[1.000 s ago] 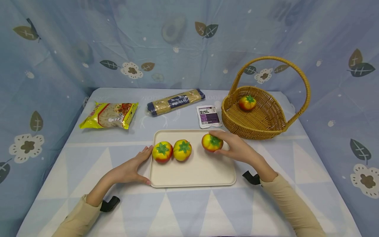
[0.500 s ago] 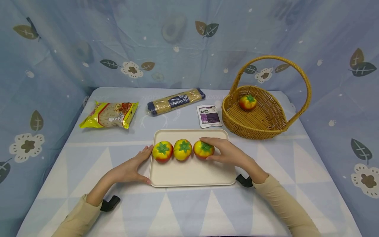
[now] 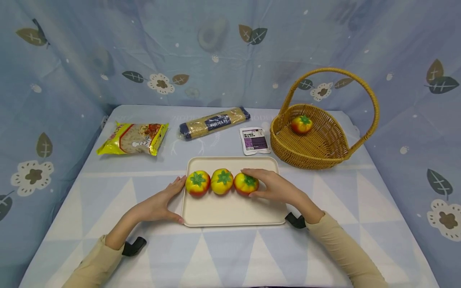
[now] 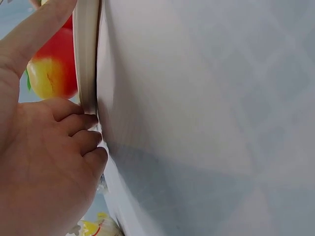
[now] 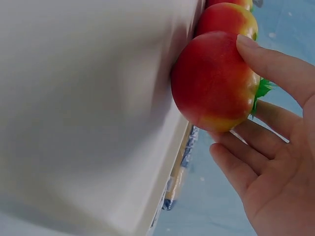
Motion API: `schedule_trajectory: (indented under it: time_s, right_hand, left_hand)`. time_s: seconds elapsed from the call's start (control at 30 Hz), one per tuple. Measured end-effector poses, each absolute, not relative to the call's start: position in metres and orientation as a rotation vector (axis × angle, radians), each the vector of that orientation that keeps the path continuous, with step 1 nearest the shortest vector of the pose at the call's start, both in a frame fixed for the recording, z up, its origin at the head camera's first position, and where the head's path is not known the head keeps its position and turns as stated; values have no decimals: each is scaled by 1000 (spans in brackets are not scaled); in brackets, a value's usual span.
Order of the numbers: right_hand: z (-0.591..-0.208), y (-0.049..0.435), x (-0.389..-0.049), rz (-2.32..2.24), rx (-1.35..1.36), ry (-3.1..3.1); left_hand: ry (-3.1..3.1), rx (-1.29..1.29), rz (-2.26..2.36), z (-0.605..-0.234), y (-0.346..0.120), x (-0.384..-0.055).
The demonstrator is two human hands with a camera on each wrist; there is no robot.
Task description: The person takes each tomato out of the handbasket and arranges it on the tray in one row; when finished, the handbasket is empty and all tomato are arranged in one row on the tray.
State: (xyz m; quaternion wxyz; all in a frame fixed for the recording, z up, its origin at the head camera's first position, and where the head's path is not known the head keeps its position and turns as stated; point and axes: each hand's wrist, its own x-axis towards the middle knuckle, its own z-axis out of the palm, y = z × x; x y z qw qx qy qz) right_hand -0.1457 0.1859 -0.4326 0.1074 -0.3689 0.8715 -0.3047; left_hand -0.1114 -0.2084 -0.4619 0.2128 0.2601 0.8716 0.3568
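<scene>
Three red-and-yellow tomatoes with green star-shaped tops sit in a row on a cream tray [image 3: 230, 212] in the head view: a left tomato [image 3: 197, 184], a middle tomato [image 3: 221, 181] and a right tomato [image 3: 245, 185]. My right hand [image 3: 275, 186] holds the right tomato between thumb and fingers, close beside the middle one. In the right wrist view the thumb lies on the upper side of this tomato [image 5: 214, 83], the fingers behind it. My left hand [image 3: 156, 204], fingers spread, rests against the tray's left edge. Its fingertips [image 4: 91, 123] touch the rim in the left wrist view.
A wicker basket [image 3: 306, 158] with a tall handle stands at the back right, one tomato [image 3: 301, 125] inside. Behind the tray lie a purple-and-white packet [image 3: 255, 141], a long pasta pack [image 3: 215, 124] and a yellow noodle bag [image 3: 133, 139]. A patterned cloth covers the table [image 3: 230, 256].
My right hand has slid the right tomato leftward along the tray, up beside the middle one. The left hand and the other two tomatoes have stayed in place.
</scene>
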Motion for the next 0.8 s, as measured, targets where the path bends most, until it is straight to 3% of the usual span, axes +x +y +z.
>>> schedule_trajectory:
  time_s: [0.8]
  right_hand:
    - [-433,186,-148,-901,-1132,2599]
  left_hand:
    - [2418,705,990,-462,-207,-112]
